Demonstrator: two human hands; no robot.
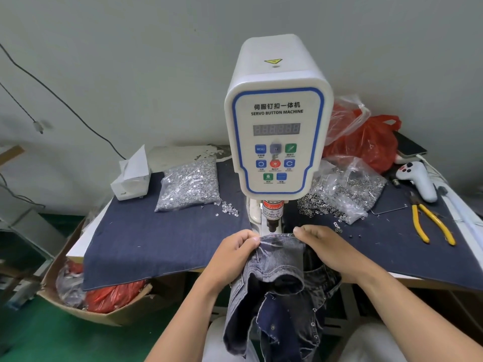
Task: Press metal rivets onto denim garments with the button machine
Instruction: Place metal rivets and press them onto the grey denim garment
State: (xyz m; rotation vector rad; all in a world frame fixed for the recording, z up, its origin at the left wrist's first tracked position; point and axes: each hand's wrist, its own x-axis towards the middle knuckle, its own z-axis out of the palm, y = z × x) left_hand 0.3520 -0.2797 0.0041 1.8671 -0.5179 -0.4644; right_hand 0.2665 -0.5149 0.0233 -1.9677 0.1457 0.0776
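The left hand and right hand each pinch the top edge of the denim garment, fingers curled over the fold, stretching it flat at the table's front edge, directly below the press head of the button machine. The rest of the garment hangs off the front edge. The table carries a dark denim cover. A bag of rivets lies at its rear left; yellow-handled pliers lie near its right edge.
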